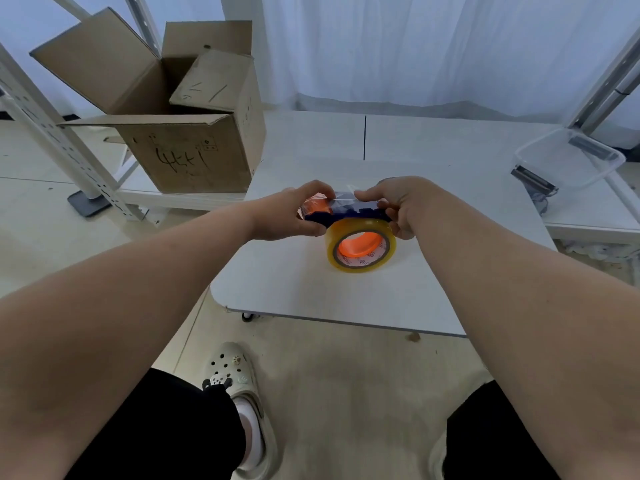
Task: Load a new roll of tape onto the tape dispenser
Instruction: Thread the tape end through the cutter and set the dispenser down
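A yellowish roll of clear tape sits on the orange hub of a dark blue tape dispenser, held just above the white table. My left hand grips the dispenser's front end, where orange parts show between the fingers. My right hand holds the back of the dispenser and pinches a clear strip of tape that stretches across the top of the frame. The dispenser's handle is hidden behind my hands.
An open cardboard box stands on a low shelf at the back left, beside white metal rack posts. A clear plastic tub sits at the table's right edge. White curtains hang behind. My knees and a shoe are below the table's near edge.
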Tool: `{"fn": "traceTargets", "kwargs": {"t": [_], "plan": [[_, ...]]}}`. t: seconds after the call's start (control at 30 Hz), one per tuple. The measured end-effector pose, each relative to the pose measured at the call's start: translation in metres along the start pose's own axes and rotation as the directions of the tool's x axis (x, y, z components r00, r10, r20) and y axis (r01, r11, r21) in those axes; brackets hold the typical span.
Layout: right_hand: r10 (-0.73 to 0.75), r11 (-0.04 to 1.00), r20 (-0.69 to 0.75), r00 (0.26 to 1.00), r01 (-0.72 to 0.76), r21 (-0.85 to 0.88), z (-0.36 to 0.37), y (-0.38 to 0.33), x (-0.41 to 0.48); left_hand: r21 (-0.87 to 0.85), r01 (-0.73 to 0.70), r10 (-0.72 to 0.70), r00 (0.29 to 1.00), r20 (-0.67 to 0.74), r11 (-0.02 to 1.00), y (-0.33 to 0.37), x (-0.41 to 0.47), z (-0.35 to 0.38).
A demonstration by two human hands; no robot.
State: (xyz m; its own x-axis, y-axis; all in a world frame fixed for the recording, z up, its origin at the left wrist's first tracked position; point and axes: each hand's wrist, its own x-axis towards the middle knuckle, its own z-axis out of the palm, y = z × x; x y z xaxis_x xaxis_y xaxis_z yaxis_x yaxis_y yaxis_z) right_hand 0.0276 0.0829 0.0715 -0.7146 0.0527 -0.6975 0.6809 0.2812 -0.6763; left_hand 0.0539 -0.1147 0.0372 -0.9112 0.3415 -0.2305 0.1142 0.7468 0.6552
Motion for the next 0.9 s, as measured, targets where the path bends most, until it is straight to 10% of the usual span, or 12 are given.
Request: {"fn": "traceTargets", "kwargs": {"t": [0.23, 0.33, 0.47, 0.6, 0.9], "plan": [[0.021, 0.971, 0.010, 1.000, -0.023, 0.237, -0.014, 0.005, 0.010, -0.138, 0.092, -0.089, 0.996, 0.027, 0.986, -0.004, -0.003, -0.001], [-0.272, 0.957, -0.018, 0.962, 0.272, 0.103, -0.011, 0.001, 0.015, -0.163, 0.107, -0.104, 0.994, 0.030, 0.981, -0.006, -0.004, 0.000], [-0.703, 0.583, 0.256, 0.663, 0.744, -0.327, 0.005, 0.002, 0.006, -0.180, 0.128, -0.123, 0.992, 0.035, 0.975, -0.006, -0.002, -0.001], [-0.629, 0.172, 0.415, 0.657, 0.639, -0.750, 0.007, 0.019, 0.015, -0.201, 0.177, -0.169, 0.984, 0.061, 0.963, -0.007, -0.003, -0.002], [-0.767, -0.061, 0.399, 0.502, 0.562, -0.825, 0.014, 0.033, 0.028, -0.290, 0.217, -0.197, 0.975, 0.098, 0.932, -0.003, -0.008, -0.005]]}}
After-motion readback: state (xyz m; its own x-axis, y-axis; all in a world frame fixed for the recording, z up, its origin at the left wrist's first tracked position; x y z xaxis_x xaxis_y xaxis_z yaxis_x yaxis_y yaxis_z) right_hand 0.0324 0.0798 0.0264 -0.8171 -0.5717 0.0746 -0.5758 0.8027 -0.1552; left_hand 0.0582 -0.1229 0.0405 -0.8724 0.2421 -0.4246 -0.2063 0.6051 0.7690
